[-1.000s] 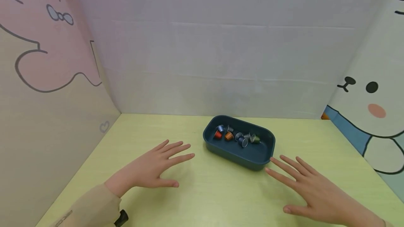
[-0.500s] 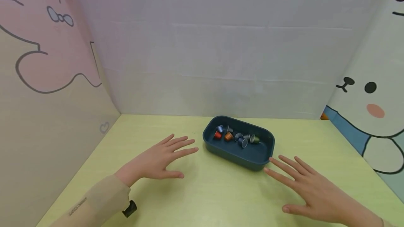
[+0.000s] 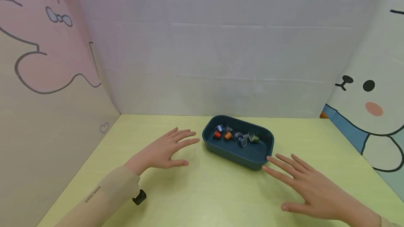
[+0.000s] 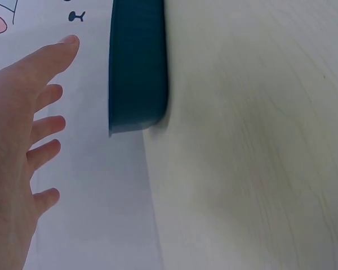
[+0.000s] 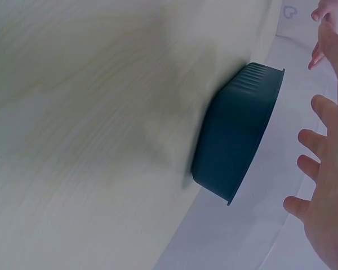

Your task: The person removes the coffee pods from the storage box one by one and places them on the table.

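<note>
A dark teal rectangular bin (image 3: pixel 235 154) sits at an angle on the table, toward the back. Inside lie several small coffee capsules: a red one (image 3: pixel 217 134), an orange one (image 3: pixel 228 135), a green one (image 3: pixel 255 138), and blue and grey ones. My left hand (image 3: pixel 162 151) hovers left of the bin, fingers spread and pointing at its left end, holding nothing. At the bin's front right corner, the fingertips of my right hand (image 3: pixel 304 186) overlap the rim in the head view; its fingers are spread with nothing in them. Both wrist views show the bin's outer wall (image 4: pixel 138 67).
The pale yellow-green table (image 3: pixel 214 199) meets a white back wall (image 3: pixel 202 62). Side panels with cartoon animals (image 3: pixel 369 97) stand left and right. A black band-like piece (image 3: pixel 139 197) shows under the left sleeve (image 3: pixel 110 192).
My left hand has moved forward and slightly right, closer to the bin's left end. The right hand has barely shifted. Bin and capsules stay in place.
</note>
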`<state>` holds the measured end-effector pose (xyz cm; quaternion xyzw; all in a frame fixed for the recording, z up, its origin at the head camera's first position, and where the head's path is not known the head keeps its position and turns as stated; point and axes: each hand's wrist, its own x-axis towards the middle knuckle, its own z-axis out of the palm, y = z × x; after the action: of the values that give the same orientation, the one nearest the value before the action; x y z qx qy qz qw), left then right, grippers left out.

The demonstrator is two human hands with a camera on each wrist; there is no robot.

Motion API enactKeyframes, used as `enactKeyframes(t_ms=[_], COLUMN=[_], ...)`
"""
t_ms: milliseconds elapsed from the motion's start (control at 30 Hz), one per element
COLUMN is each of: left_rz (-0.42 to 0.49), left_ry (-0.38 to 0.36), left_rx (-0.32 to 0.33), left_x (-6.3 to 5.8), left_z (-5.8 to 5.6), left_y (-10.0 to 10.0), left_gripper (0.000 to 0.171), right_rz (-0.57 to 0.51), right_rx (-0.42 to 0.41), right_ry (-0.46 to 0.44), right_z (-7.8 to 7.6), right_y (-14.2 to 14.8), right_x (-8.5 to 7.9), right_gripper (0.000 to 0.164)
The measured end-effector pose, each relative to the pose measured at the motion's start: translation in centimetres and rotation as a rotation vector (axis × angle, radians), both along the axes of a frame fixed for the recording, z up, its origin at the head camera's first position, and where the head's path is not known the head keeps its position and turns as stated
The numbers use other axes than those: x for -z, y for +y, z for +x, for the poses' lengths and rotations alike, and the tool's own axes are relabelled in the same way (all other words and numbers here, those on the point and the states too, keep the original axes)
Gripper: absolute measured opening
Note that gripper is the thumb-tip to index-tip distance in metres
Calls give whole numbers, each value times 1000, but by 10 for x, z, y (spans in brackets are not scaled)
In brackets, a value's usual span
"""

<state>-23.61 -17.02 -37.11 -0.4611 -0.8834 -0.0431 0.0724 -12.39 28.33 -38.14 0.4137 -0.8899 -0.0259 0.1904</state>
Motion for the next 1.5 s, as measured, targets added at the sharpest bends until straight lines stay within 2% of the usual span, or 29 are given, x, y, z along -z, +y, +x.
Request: enactKeyframes(t_ms=[433, 733, 1067, 1500], left_rz=[4, 52, 117, 175], left_ry=[-26, -28, 84, 90], left_rx=[16, 28, 90, 106], left_x=[1, 14, 26, 36], left_z=[-12, -25, -33, -41], left_y=[18, 30, 43, 58], left_gripper=[69, 65, 60, 37], right_rz=[-8, -6, -5, 0], right_rx=[-9, 0, 0, -7], right_ry=[-7, -13, -5, 1], right_z=[-3, -5, -6, -7], right_y=[0, -2, -1, -2], right_x=[0, -2, -2, -2], right_gripper=[93, 92, 91, 92])
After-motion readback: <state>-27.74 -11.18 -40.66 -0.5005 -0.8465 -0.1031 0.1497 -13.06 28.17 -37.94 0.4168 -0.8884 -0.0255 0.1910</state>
